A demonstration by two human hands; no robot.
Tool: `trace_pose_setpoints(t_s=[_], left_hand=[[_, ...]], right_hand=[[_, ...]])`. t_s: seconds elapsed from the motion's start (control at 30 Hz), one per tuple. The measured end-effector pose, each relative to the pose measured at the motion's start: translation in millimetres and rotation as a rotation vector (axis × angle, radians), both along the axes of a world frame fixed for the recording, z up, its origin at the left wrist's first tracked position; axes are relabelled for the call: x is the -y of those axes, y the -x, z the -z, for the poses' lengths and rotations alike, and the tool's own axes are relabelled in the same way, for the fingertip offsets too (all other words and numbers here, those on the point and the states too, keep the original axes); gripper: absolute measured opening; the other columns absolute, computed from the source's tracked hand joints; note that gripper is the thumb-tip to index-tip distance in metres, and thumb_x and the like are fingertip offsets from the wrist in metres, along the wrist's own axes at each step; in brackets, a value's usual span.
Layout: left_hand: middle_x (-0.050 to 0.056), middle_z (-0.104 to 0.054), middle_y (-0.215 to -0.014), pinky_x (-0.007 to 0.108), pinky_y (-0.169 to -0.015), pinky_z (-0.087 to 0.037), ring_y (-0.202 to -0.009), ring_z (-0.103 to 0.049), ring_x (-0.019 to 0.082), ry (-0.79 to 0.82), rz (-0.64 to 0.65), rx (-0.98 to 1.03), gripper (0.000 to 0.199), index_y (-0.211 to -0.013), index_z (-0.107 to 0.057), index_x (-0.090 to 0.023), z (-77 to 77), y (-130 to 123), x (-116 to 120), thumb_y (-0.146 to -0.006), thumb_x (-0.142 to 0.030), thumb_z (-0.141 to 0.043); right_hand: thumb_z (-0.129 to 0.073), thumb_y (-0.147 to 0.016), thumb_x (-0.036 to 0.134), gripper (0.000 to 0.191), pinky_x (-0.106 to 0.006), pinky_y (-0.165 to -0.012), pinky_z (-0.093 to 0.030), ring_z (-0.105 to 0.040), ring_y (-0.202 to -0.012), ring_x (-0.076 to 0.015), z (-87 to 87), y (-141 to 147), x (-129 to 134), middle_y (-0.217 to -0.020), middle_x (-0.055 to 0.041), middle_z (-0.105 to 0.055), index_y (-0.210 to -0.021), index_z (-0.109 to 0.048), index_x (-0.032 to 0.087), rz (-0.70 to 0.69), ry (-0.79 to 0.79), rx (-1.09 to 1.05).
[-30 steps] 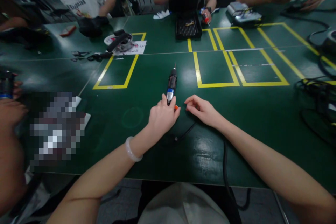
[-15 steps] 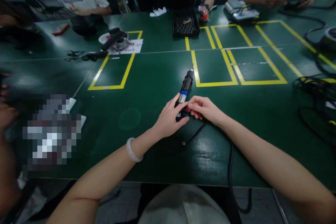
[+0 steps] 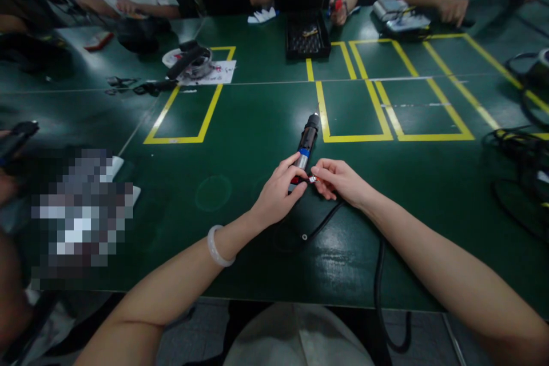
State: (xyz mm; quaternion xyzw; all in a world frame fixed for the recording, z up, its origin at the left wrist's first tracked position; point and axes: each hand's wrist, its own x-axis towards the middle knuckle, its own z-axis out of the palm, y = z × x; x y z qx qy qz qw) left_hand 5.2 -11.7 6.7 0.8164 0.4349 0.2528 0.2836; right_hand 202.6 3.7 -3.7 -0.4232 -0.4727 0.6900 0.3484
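Note:
A black electric screwdriver (image 3: 307,136) with a blue and a silver band lies on the green table, its tip pointing away from me. My left hand (image 3: 278,190) wraps around its near end, thumb and forefinger close together there. Just to the right, my right hand (image 3: 335,179) pinches a small white and reddish piece (image 3: 313,179) by that end; it is too small to name. Some fingers of both hands hide the tool's tail. A black cable (image 3: 326,219) runs out below my right hand, and its round loose end rests on the table.
Yellow tape frames (image 3: 355,138) mark the green table (image 3: 257,108). A black tray (image 3: 307,40) stands at the far side near co-workers' hands. Left of it are a tape roll and dark tool on paper (image 3: 223,72). Coiled cables (image 3: 514,151) lie on the right, a pixelated patch left.
My left thumb has closed in toward the forefinger. My right hand has shifted slightly right, and the small white piece now shows between the hands. A co-worker opposite has lowered a hand.

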Motion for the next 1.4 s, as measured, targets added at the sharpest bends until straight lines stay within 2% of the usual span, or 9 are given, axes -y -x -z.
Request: trace_pose_setpoints(t_s=[0.17, 0.3, 0.5, 0.67, 0.8, 0.97, 1.1, 1.3, 1.4], left_hand=[[0.01, -0.042, -0.153, 0.041, -0.118, -0.033, -0.146, -0.034, 0.021, 0.022, 0.002, -0.006, 0.016, -0.101, -0.06, -0.02, -0.4, 0, -1, -0.097, -0.028, -0.046], [0.012, -0.041, -0.152, 0.041, -0.118, -0.032, -0.146, -0.034, 0.022, 0.009, 0.011, 0.015, 0.016, -0.106, -0.059, -0.019, 1.0, 1, -1, -0.095, -0.028, -0.051], [0.014, -0.04, -0.153, 0.045, -0.119, -0.031, -0.145, -0.035, 0.025, -0.019, 0.031, 0.041, 0.041, -0.127, -0.053, -0.019, 6.5, 3, -3, -0.088, -0.026, -0.062], [0.014, -0.037, -0.154, 0.042, -0.12, -0.03, -0.146, -0.034, 0.025, -0.028, 0.042, 0.042, 0.047, -0.133, -0.05, -0.019, 9.2, 4, -3, -0.088, -0.026, -0.063], [0.015, -0.037, -0.154, 0.041, -0.12, -0.03, -0.146, -0.033, 0.024, -0.026, 0.043, 0.039, 0.047, -0.133, -0.051, -0.018, 7.8, 4, -2, -0.089, -0.027, -0.063], [0.015, -0.036, -0.155, 0.041, -0.12, -0.03, -0.146, -0.033, 0.025, -0.023, 0.043, 0.017, 0.051, -0.136, -0.049, -0.018, 6.5, 4, -3, -0.088, -0.027, -0.063], [0.015, -0.035, -0.156, 0.04, -0.12, -0.03, -0.146, -0.033, 0.025, -0.018, 0.022, -0.012, 0.053, -0.137, -0.049, -0.017, 6.7, 3, -2, -0.087, -0.03, -0.064], [0.013, -0.03, -0.158, 0.044, -0.116, -0.034, -0.142, -0.038, 0.029, 0.001, -0.012, -0.132, 0.058, -0.141, -0.051, -0.023, 6.8, 1, -1, -0.088, -0.042, -0.064], [0.013, -0.029, -0.159, 0.046, -0.114, -0.036, -0.14, -0.04, 0.03, -0.016, -0.02, -0.188, 0.059, -0.142, -0.052, -0.023, 6.0, -1, -2, -0.088, -0.044, -0.063]], right_hand=[[-0.074, -0.08, 0.051, 0.038, -0.015, -0.033, -0.037, -0.051, -0.039, -0.0067, 0.1, 0, 0, -0.054, 0.0037, -0.061, -0.078, -0.054, 0.017, -0.006, 0.004, 0.0], [-0.077, -0.078, 0.043, 0.034, -0.016, -0.038, -0.044, -0.056, -0.047, -0.008, 0.1, -3, 0, -0.061, 0.0038, -0.062, -0.086, -0.058, 0.017, -0.049, -0.026, -0.036], [-0.079, -0.078, 0.037, 0.031, -0.019, -0.045, -0.052, -0.059, -0.055, -0.0086, 0.1, -10, -3, -0.068, 0.0029, -0.061, -0.091, -0.06, 0.016, -0.208, -0.129, -0.042], [-0.07, -0.087, 0.039, 0.026, -0.018, -0.045, -0.048, -0.055, -0.049, -0.0067, 0.2, -12, -2, -0.065, 0.003, -0.06, -0.091, -0.058, 0.015, -0.246, -0.209, 0.054], [-0.075, -0.082, 0.036, 0.031, -0.018, -0.043, -0.047, -0.056, -0.055, -0.0087, 3.4, -10, -1, -0.069, 0.0041, -0.057, -0.096, -0.054, 0.017, -0.203, -0.261, 0.07], [-0.072, -0.083, 0.037, 0.028, -0.019, -0.041, -0.045, -0.05, -0.048, -0.0086, 7.9, -11, -3, -0.061, 0.0045, -0.055, -0.091, -0.056, 0.016, -0.215, -0.259, 0.198], [-0.071, -0.083, 0.035, 0.023, -0.019, -0.042, -0.041, -0.049, -0.052, -0.0083, 8.0, -12, -3, -0.065, 0.0035, -0.053, -0.091, -0.06, 0.016, -0.178, -0.368, 0.297], [-0.068, -0.085, 0.034, 0.023, -0.02, -0.047, -0.039, -0.05, -0.056, -0.0091, 9.0, -8, -1, -0.069, 0.0036, -0.054, -0.093, -0.054, 0.017, -0.174, -0.365, 0.255], [-0.065, -0.087, 0.031, 0.019, -0.021, -0.05, -0.04, -0.052, -0.058, -0.0095, 9.6, -5, 0, -0.07, 0.0039, -0.054, -0.094, -0.053, 0.018, -0.169, -0.42, 0.273]])
